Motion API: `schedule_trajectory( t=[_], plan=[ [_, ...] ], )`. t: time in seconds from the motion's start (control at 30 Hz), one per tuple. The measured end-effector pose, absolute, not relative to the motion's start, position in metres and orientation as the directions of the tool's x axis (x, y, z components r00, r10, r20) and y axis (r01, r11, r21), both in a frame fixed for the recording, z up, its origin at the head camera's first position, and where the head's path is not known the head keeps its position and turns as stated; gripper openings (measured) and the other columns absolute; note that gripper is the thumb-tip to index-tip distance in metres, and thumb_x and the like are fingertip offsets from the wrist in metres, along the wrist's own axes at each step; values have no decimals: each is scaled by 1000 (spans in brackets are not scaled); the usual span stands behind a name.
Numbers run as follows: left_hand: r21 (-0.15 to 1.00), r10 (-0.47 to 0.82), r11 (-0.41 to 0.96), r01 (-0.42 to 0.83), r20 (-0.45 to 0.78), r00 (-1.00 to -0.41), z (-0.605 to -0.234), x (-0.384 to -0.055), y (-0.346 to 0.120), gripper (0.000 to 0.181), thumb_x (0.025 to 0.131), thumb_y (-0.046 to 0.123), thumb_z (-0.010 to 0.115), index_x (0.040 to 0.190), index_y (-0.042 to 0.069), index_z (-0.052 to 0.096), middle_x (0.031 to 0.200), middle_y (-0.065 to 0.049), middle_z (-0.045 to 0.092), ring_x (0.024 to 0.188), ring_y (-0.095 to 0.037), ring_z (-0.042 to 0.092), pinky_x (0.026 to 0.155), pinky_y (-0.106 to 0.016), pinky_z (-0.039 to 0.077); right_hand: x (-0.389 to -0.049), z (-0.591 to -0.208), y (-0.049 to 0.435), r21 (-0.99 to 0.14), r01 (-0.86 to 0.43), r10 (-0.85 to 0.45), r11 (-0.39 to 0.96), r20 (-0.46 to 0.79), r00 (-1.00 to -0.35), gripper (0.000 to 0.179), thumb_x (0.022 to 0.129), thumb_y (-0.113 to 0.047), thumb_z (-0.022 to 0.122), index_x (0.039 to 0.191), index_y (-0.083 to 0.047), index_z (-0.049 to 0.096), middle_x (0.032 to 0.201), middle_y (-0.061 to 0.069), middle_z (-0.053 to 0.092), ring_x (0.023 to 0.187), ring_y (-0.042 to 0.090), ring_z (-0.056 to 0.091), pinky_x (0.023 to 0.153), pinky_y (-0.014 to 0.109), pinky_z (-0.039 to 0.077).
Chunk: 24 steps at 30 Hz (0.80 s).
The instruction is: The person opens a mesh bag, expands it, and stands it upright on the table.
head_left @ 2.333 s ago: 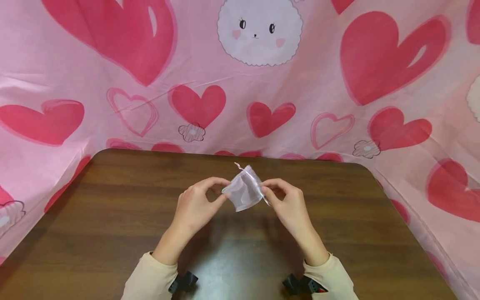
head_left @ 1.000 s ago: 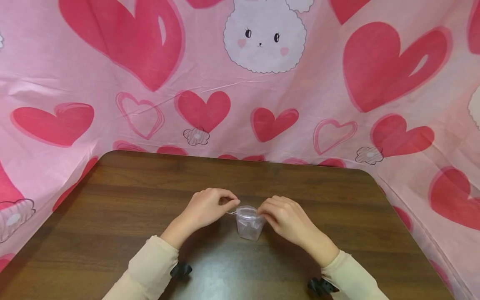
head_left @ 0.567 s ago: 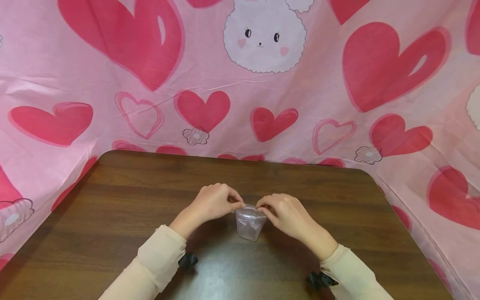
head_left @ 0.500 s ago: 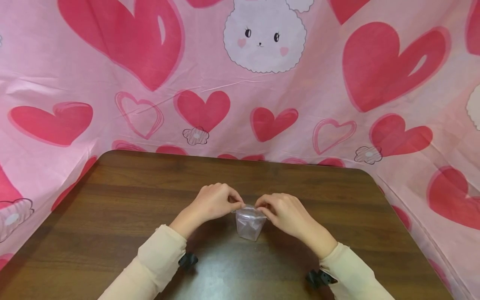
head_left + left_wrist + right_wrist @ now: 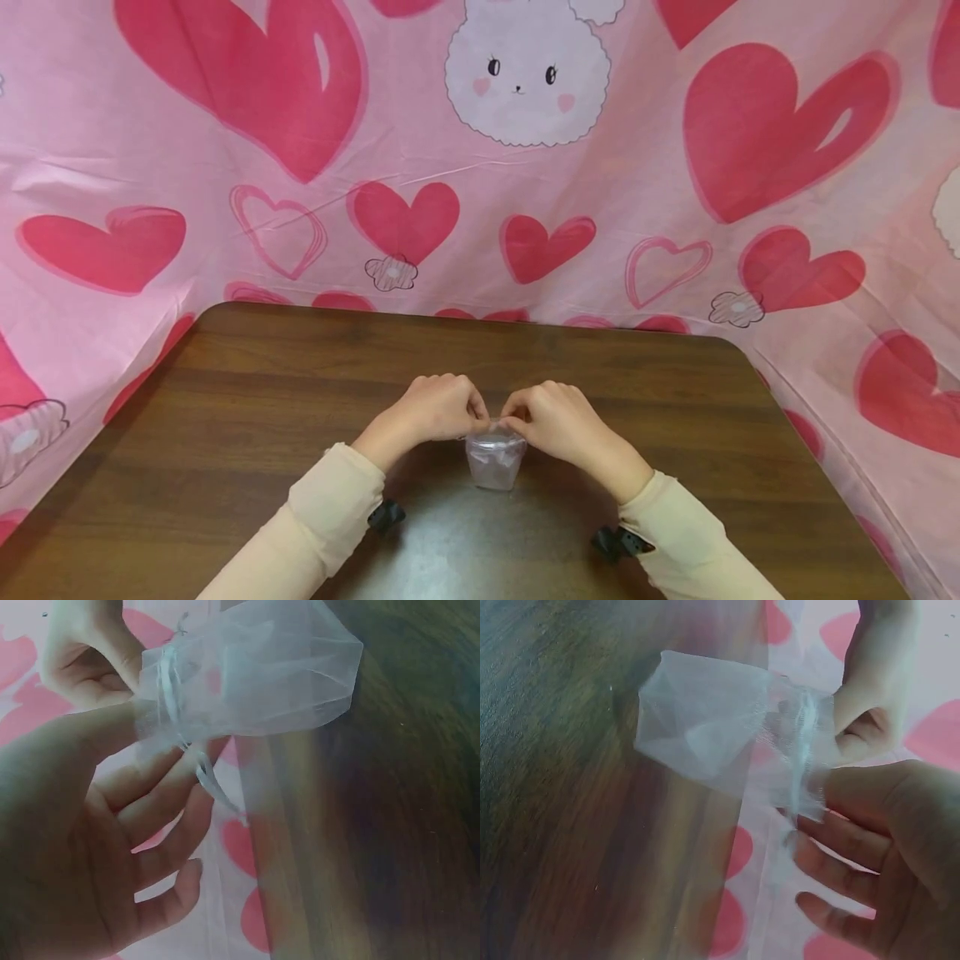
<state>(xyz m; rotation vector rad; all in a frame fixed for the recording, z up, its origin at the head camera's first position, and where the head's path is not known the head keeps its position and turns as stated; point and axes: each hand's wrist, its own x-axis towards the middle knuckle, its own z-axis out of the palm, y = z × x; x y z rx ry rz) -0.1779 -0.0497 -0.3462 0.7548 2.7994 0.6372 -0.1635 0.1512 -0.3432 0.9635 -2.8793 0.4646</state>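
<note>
A small sheer white organza drawstring bag hangs mouth up between both hands, over the middle of the table. My left hand pinches the left side of its top edge between thumb and fingers. On the other side my right hand pinches the edge the same way. In the left wrist view the bag shows a ribbon drawstring threaded below the mouth, one end dangling loose. Folds show through the cloth of the bag in the right wrist view. Whether its base touches the table cannot be told.
The dark brown wooden table spreads out on all sides of the hands. Behind it hangs a pink cloth printed with red hearts and a white animal face. Dark wrist devices sit at both cuffs.
Earlier the bag lay flat and tilted, higher up between the hands. It now hangs upright and lower. Over the last half second both hands have drawn closer together at its top edge.
</note>
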Motion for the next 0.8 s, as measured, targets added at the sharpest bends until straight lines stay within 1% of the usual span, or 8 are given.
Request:
schedule_trajectory(
  t=[0.07, 0.13, 0.23, 0.3, 0.5, 0.67, 0.8],
  plan=[
    [433, 526, 779, 453, -61, -848, -347, -176, -50, 12, 83, 31, 74, 71, 33, 75, 61, 19, 59, 59, -7, 53, 60, -35, 44, -160, -342, 150, -268, -589, -578, 762, 128, -806, 4, 83, -23, 81, 82, -21, 77, 62, -18, 58, 52, -1, 46, 50, 24, 40],
    [424, 535, 777, 465, -58, -843, -347, -174, -51, 13, 81, 27, 74, 71, 34, 75, 62, 20, 59, 59, -6, 53, 61, -35, 45, -157, -341, 150, -283, -573, -580, 769, 67, -812, 6, 82, -25, 82, 83, -21, 78, 59, -19, 56, 50, -1, 47, 50, 26, 41],
    [426, 547, 769, 476, -54, -836, -345, -170, -51, 12, 80, 26, 75, 71, 34, 76, 63, 21, 60, 60, -6, 54, 61, -36, 45, -152, -340, 151, -314, -548, -584, 775, -23, -812, 9, 81, -27, 83, 81, -21, 77, 57, -20, 55, 49, 0, 48, 52, 28, 42],
    [430, 554, 764, 481, -54, -831, -344, -168, -51, 11, 80, 26, 76, 72, 33, 76, 64, 21, 61, 60, -5, 54, 61, -36, 45, -151, -340, 151, -317, -545, -587, 776, -51, -808, 9, 81, -27, 83, 78, -22, 77, 58, -20, 56, 51, 0, 49, 53, 29, 43],
    [406, 554, 773, 488, -59, -830, -344, -161, -53, 13, 79, 21, 74, 72, 32, 75, 62, 21, 59, 57, -5, 53, 60, -35, 45, -149, -343, 151, -295, -571, -602, 766, -19, -798, 11, 81, -20, 82, 72, -21, 75, 63, -17, 59, 53, 1, 48, 53, 29, 44],
    [382, 540, 791, 477, -70, -839, -345, -157, -58, 17, 76, 14, 71, 75, 31, 74, 62, 20, 58, 55, -6, 52, 58, -34, 43, -147, -340, 149, -276, -587, -610, 761, 1, -792, 12, 81, -16, 81, 73, -19, 73, 63, -16, 57, 54, 2, 46, 53, 28, 43],
    [398, 535, 790, 465, -78, -841, -345, -156, -60, 17, 76, 12, 71, 76, 30, 74, 62, 20, 58, 57, -6, 53, 60, -35, 43, -146, -337, 148, -249, -600, -616, 760, 17, -787, 13, 81, -15, 81, 72, -19, 72, 62, -16, 54, 55, 3, 46, 51, 28, 41]
  ],
)
